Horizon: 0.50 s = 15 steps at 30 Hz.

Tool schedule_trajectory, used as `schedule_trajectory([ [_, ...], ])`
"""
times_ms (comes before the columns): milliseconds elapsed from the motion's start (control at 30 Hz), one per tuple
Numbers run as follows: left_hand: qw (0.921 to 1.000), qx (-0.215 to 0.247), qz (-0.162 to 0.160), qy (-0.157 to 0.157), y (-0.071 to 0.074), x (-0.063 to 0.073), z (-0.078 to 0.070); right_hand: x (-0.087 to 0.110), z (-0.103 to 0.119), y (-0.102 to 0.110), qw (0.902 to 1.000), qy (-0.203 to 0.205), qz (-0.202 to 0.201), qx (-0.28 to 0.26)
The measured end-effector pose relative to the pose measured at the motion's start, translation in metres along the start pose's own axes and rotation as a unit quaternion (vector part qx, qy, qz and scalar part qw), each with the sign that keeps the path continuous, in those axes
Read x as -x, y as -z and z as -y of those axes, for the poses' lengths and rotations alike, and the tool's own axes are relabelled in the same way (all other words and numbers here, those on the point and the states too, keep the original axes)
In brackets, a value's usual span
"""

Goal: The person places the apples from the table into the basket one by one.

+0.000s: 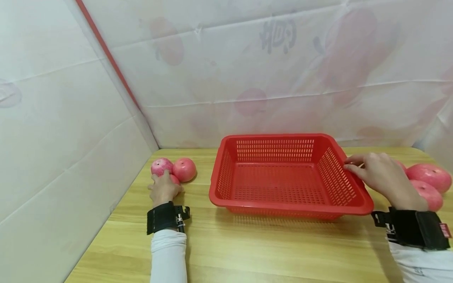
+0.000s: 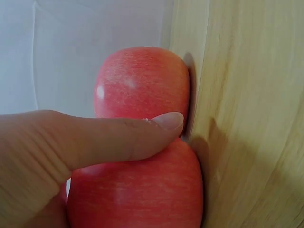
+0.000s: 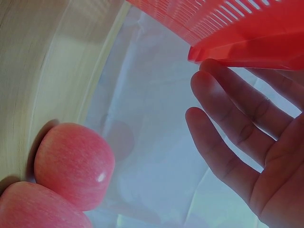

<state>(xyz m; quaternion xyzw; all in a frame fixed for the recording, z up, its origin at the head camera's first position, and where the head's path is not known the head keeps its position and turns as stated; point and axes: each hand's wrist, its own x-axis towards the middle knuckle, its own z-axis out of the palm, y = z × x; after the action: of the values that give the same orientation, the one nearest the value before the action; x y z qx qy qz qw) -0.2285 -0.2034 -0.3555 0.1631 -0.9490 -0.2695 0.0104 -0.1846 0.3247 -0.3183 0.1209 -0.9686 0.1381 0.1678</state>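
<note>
My left hand (image 1: 164, 190) grips a red apple (image 2: 147, 194) at the left of the table, with the thumb across it in the left wrist view. Two more apples touch or nearly touch it: a pinkish mottled one (image 1: 161, 164) and a plain red one (image 1: 185, 169). In the middle stands a red plastic basket (image 1: 279, 207) with slotted walls and nothing inside. My right hand (image 1: 385, 177) holds the basket's right rim between thumb and index finger. From the right wrist view, the other fingers (image 3: 223, 159) are spread loosely below the rim.
Several apples (image 1: 428, 177) lie at the right, partly behind my right hand. The wooden table (image 1: 269, 251) meets a pale printed sheet (image 1: 212, 78) at the back. Another pale sheet (image 1: 63, 165) borders its left side.
</note>
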Motion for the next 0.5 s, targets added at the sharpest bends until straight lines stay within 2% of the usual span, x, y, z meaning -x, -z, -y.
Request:
schedule_trajectory([
  [367,0.9999,0.011,0.000,0.002,0.0028,0.0017,-0.0029,0.0007,-0.0014,-0.0021,1.0000,0.001,-0.004,-0.009],
  [500,0.9997,0.020,-0.013,-0.002,0.0093,0.0060,-0.0050,-0.0002,-0.0004,-0.0025,0.9999,0.003,-0.008,-0.012],
])
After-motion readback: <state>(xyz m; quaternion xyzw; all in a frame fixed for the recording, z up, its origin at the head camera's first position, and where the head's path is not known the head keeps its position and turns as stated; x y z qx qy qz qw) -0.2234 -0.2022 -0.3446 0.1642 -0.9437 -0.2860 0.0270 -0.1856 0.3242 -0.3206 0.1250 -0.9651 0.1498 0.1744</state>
